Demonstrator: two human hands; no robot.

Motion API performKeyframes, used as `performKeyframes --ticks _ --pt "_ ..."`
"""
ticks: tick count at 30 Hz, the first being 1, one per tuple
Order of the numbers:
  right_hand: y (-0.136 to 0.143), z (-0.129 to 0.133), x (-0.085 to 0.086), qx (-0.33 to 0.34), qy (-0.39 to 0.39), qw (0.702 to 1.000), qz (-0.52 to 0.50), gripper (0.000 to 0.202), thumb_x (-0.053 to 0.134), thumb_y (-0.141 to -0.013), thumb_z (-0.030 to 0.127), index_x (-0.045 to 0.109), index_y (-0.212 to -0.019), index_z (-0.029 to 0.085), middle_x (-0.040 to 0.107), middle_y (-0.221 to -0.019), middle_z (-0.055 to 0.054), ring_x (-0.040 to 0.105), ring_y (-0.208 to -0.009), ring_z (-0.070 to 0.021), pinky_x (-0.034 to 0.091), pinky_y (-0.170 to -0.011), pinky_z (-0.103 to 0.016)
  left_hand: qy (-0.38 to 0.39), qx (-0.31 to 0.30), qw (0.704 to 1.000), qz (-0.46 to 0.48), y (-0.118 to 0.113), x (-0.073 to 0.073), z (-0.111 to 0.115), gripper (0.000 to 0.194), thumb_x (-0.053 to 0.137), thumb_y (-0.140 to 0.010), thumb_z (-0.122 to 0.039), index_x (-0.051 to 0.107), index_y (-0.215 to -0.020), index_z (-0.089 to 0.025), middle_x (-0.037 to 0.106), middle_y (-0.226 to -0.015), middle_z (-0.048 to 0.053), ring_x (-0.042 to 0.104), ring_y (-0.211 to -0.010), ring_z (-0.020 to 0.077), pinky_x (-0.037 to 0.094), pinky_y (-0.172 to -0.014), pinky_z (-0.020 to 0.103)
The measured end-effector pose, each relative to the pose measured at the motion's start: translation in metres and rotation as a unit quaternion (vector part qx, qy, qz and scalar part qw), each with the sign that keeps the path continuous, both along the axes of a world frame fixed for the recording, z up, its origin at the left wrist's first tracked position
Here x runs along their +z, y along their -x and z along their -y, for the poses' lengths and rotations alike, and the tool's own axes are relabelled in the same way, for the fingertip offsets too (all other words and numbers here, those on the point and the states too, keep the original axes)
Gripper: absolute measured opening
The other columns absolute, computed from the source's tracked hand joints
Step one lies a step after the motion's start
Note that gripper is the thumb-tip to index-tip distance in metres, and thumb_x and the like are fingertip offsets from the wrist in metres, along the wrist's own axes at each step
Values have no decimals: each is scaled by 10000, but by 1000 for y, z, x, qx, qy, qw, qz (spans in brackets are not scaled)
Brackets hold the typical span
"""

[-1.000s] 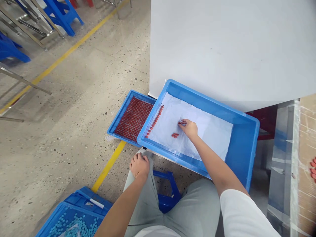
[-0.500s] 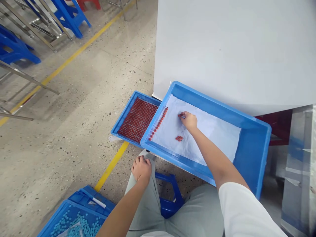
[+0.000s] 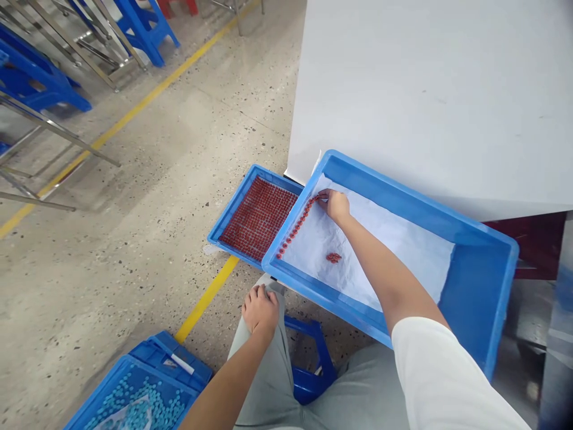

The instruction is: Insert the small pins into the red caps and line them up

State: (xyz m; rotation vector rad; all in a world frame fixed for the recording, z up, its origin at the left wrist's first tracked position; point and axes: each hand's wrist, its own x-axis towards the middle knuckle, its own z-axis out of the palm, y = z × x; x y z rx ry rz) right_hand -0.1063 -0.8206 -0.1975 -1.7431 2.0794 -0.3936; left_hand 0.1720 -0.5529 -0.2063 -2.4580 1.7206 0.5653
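Note:
My right hand (image 3: 335, 205) reaches into the large blue tray (image 3: 403, 190). Its fingers are pinched at the far end of a row of small round red pieces (image 3: 296, 227); a red piece is at the fingertips, mostly hidden by them. The row runs along the left edge of a white sheet (image 3: 358, 275) lining the tray. A small cluster of red pieces (image 3: 333, 257) lies on the sheet, nearer to me than the hand. My left hand (image 3: 260, 309) rests on my knee, fingers laid over it and holding nothing.
Left of the large tray, a smaller blue tray (image 3: 237, 178) holds many rows of red pieces. Behind is a white table (image 3: 412, 89). At lower left, a blue bin (image 3: 114, 364) contains light-blue pieces. A blue stool (image 3: 313, 382) stands below; more stools (image 3: 145, 30) stand across the floor.
My right hand has moved from the open part of the sheet to the far end of the red row. My left hand stays on the knee. The view has shifted slightly.

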Motion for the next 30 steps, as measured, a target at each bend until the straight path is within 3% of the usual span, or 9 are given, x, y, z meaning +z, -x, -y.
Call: performKeyframes --ticks 11,19,22,25,30 --pt "-3 4 2 7 -3 1000 4 301 584 -814 191 678 -1098 224 747 -970 -12 696 -881 -174 514 -864 -293 -21 2 1000 1 0 3 2 395 417 -890 -317 609 -1219 -213 592 -1260 128 527 -1140 298 363 -955 448" --pt "-1 -10 12 -14 3 1000 -8 290 569 -852 283 671 -1113 211 742 -1005 -34 686 -925 -210 511 -855 -326 -11 -5 1000 2 0 4 0 387 420 -888 -320 609 -1211 -220 584 -1262 125 529 -1129 297 376 -936 451" --pt "7 -38 23 -11 0 1000 -9 282 550 -874 368 696 -1056 210 745 -958 -41 689 -883 -203 507 -826 -310 -4 -9 1000 1 0 5 -1 384 403 -897 -320 612 -1204 -219 592 -1248 125 529 -1125 297 376 -930 446" --pt "22 -84 33 25 -25 999 24 292 581 -852 434 714 -995 217 748 -883 -21 685 -756 -164 505 -754 -273 -1 -12 1000 1 0 6 -1 391 395 -901 -326 610 -1207 -213 596 -1235 130 527 -1126 301 374 -930 446" --pt "41 -161 39 39 -73 993 79 252 684 -766 368 714 -974 228 749 -894 10 675 -677 -128 507 -710 -240 3 -11 1000 7 -1 3 -3 394 390 -896 -314 615 -1204 -216 599 -1229 130 535 -1114 306 374 -928 449"
